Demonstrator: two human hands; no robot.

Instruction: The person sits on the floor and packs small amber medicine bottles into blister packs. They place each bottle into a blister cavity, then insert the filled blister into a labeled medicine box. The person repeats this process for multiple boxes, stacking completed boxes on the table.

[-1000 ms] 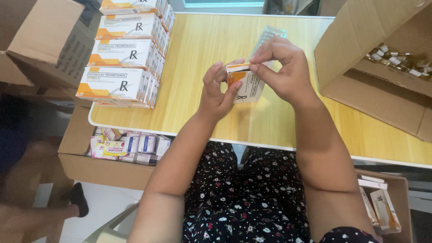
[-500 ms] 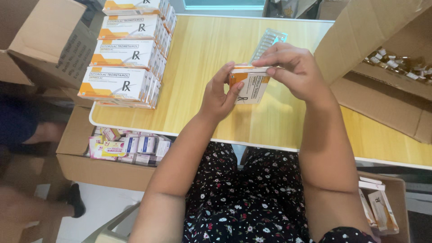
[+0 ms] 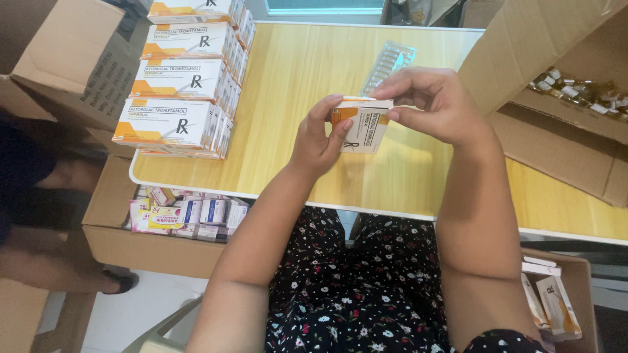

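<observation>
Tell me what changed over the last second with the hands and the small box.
The right hand shifted from the small box's side to pinch its top flap closed; the clear tray behind is now uncovered. The left hand kept holding the box. The stacked cartons stayed put.

Stacked medicine cartons (image 3: 180, 98), clear plastic tray (image 3: 389, 64), cardboard box (image 3: 562, 124)

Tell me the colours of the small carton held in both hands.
The small carton is white with an orange patch and dark print, best seen in the head view.
</observation>
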